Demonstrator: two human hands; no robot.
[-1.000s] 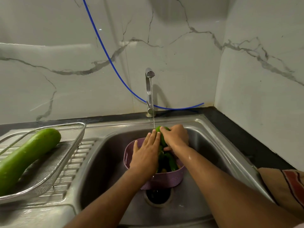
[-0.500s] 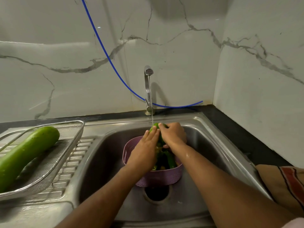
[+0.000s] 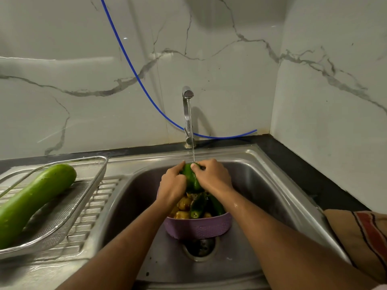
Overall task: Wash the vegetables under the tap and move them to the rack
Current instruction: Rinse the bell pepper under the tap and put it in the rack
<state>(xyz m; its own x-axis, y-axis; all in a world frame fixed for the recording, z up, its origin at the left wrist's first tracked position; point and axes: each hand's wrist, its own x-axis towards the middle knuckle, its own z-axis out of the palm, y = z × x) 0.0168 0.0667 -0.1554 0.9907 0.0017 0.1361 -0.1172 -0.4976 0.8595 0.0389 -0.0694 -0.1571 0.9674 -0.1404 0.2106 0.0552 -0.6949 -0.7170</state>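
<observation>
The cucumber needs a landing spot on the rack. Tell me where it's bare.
The rack is bare at its right end, between the gourd and the rim by the sink. The left is taken. Both hands, left hand and right hand, hold the cucumber above the crowded basket.

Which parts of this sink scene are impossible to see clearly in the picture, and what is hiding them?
All in the head view:
- Green vegetable under the tap: its sides are covered by the left hand and right hand.
- Purple plastic basket: its far rim and deeper contents are hidden by the hands and the top vegetables.
- Long pale green gourd: its near end is cut off by the left edge.
- Striped cloth: cut off by the right edge.
</observation>
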